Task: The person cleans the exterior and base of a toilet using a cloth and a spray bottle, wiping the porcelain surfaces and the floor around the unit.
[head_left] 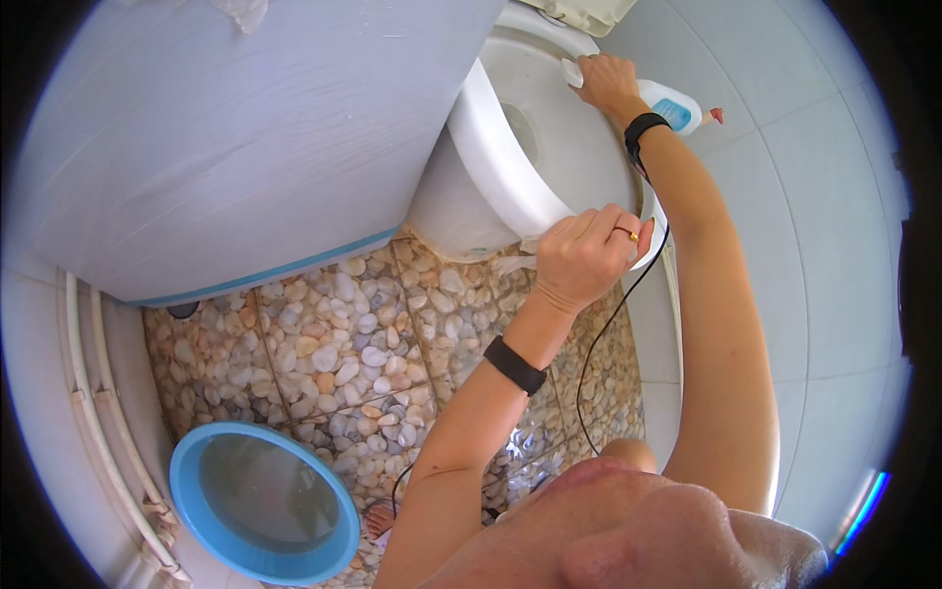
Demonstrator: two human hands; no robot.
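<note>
A white toilet bowl [508,158] stands before me, its inside visible with a drain opening low in it. My left hand [589,254] is curled over the near edge of the rim, with a ring on one finger and the thumb out to the right. My right hand [609,79] is at the right far side of the bowl. Its fingers pinch a small white object [572,72] against the inner rim; I cannot tell what it is. Beyond my right wrist is a white bottle [678,110] with a blue label, partly hidden by the hand and forearm.
A large pale panel [243,140] with a blue bottom strip stands left of the bowl. A blue basin [180,489] of cloudy water sits on the pebble-patterned floor [346,346]. White pipes [85,383] run along the left wall. A thin black cable [581,383] hangs near my arms.
</note>
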